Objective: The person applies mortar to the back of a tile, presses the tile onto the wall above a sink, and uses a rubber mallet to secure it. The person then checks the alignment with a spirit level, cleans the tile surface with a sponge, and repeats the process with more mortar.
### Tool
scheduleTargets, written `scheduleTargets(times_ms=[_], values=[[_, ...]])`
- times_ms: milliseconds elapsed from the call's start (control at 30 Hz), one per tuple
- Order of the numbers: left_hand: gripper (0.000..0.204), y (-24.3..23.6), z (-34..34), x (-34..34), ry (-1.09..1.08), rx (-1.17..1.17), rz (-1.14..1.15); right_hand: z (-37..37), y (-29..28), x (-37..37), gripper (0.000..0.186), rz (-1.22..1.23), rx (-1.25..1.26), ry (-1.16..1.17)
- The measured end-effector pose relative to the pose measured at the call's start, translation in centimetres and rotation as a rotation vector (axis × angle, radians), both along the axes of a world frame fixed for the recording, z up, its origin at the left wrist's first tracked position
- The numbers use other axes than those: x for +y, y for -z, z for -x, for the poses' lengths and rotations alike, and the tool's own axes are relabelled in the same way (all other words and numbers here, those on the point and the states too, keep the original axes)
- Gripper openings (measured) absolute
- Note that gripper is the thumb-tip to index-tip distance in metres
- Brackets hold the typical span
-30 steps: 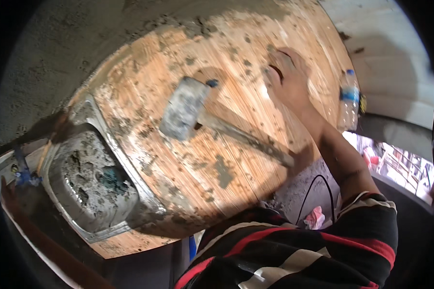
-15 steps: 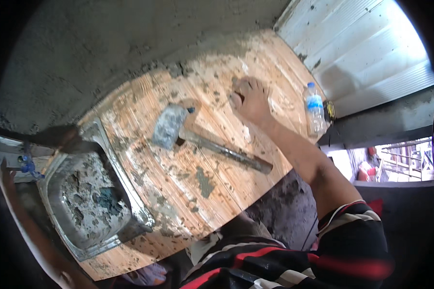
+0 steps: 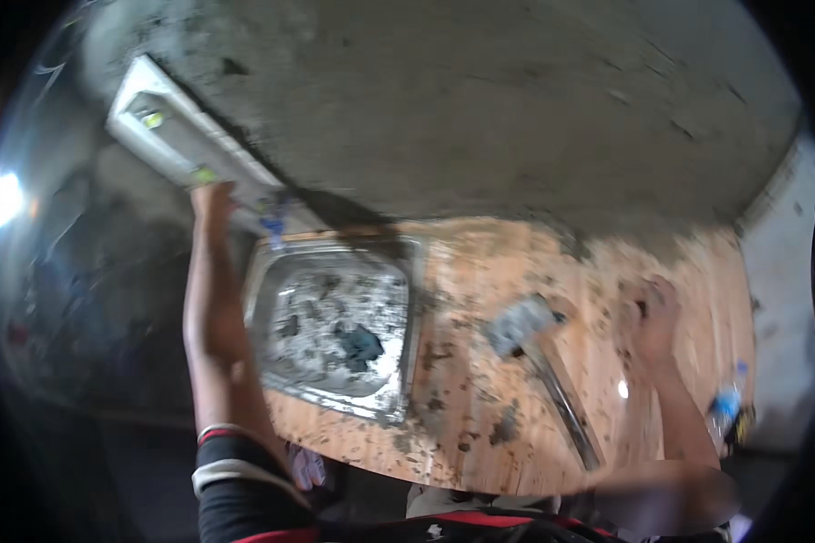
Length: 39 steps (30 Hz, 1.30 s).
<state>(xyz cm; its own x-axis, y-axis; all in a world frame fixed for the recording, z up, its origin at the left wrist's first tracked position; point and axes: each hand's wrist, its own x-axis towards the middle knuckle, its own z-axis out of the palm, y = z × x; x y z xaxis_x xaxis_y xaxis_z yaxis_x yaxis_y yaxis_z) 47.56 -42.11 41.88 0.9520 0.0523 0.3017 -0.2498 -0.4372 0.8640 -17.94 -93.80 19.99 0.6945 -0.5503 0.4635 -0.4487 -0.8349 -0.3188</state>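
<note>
My left hand [image 3: 213, 197] is at the lower edge of a long pale frame-like piece [image 3: 231, 149] with yellow-green spots, against the wall at the far left. Blur hides whether its fingers grip the piece. Something small and blue [image 3: 274, 222] shows by its lower end. My right hand [image 3: 656, 321] rests on the mortar-spattered, wood-patterned board [image 3: 457, 398], fingers apart and nothing visibly held. Left of it lies a mallet with a grey, mortar-caked head [image 3: 521, 324] and a long handle [image 3: 561, 407]. A metal basin [image 3: 415, 317] holds mortar and a dark lump [image 3: 360, 346].
A grey plastered wall [image 3: 516, 118] rises behind the board. At the right edge stands a water bottle [image 3: 726, 405] with a blue cap, beside a black-and-yellow tape measure [image 3: 744, 423]. A bright light [image 3: 0, 201] shines at the far left.
The view has swung left, bringing my left arm and the pale frame-like piece further into the picture. My right hand stays on the board, and the mallet and basin keep their places.
</note>
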Motion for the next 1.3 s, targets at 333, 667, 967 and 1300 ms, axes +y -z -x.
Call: scheduleTargets(times_ms=[333,667,967,1300], values=[[0.037,-0.3,2.5,2.0,-0.005,0.071,0.038,-1.5,2.2,-5.4,0.042,-0.088,0.159,-0.029],[0.04,-0.2,4.1,-0.6,-0.081,0.076,0.077,-2.0,1.3,-5.8,0.047,-0.116,0.332,0.083],[0.036,-0.6,4.4,-0.5,-0.07,0.057,0.054,-2.2,1.4,-5.6,0.046,-0.063,0.344,0.054],[0.038,-0.5,4.8,-1.9,-0.119,0.087,0.039,-1.9,1.2,-5.7,0.047,-0.051,0.317,0.051]])
